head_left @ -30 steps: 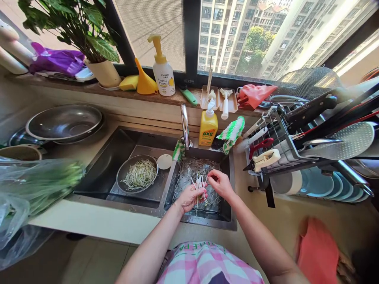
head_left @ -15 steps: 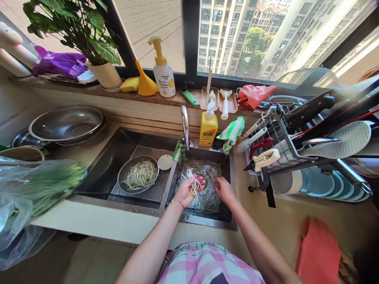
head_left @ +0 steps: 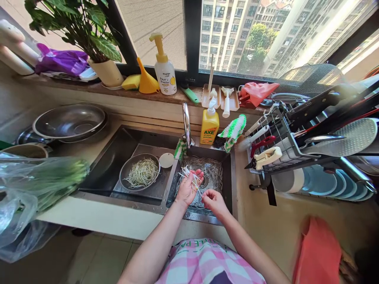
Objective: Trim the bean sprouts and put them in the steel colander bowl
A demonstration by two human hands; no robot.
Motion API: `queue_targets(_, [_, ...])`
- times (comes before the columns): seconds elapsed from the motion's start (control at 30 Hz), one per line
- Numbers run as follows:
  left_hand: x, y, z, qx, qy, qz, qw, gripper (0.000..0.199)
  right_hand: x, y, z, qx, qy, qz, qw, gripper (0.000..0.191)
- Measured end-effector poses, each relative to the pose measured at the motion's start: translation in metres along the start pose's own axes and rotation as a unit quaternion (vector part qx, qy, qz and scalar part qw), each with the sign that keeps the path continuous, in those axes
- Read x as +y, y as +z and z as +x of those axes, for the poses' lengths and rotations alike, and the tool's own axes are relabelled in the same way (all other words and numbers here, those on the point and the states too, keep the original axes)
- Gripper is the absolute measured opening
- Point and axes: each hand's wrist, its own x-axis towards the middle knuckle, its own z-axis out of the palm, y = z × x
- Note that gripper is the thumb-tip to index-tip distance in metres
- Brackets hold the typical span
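Observation:
Over the right sink basin (head_left: 233,185), my left hand (head_left: 187,190) is cupped around a small bunch of white bean sprouts (head_left: 194,179), some sticking out past the fingers. Close beside it, my right hand (head_left: 215,202) pinches the thin end of a sprout that reaches out from the bunch. Below both hands, thin stringy bits lie in the wet basin around the drain (head_left: 204,180). To the left, a round metal pan (head_left: 121,179) holds a heap of bean sprouts (head_left: 143,172) in the other basin.
A faucet (head_left: 186,122) and a yellow AXE bottle (head_left: 209,128) stand behind the sink. At the right is a dish rack (head_left: 291,146) with knives, utensils and plates. Bagged greens (head_left: 59,177) lie on the left counter, before stacked woks (head_left: 69,122).
My right hand has moved left and toward me, from over the basin's right side to beside my left hand, and now pinches a sprout. My left hand keeps its bunch.

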Motion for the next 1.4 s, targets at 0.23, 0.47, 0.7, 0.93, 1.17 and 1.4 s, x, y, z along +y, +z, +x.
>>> queue_targets(0.23, [0.001, -0.005, 0.002, -0.003, -0.013, -0.032, 0.999, 0.006, -0.002, -0.002, -0.008, -0.044, -0.006, 0.042, 0.998, 0.010])
queue_targets(0.47, [0.007, -0.006, -0.004, -0.050, -0.069, -0.042, 0.995, 0.009, 0.007, -0.046, 0.014, -0.048, -0.066, -0.146, 0.986, 0.015])
queue_targets(0.7, [0.010, 0.001, -0.010, -0.067, -0.068, -0.019, 0.995, 0.014, -0.010, -0.036, 0.023, 0.075, -0.229, -0.223, 0.945, 0.015])
queue_targets(0.93, [0.011, 0.008, -0.016, -0.093, -0.101, 0.025, 0.990, 0.028, -0.039, -0.016, 0.017, 0.071, -0.303, -0.383, 0.870, 0.022])
queue_targets(1.17, [0.015, 0.008, -0.022, -0.113, -0.130, 0.030, 0.985, 0.032, -0.043, -0.013, 0.018, 0.073, -0.293, -0.372, 0.878, 0.007])
queue_targets(1.4, [0.022, 0.001, -0.018, -0.141, -0.117, -0.045, 0.982, 0.020, -0.037, -0.040, 0.021, 0.118, -0.170, -0.060, 0.976, 0.015])
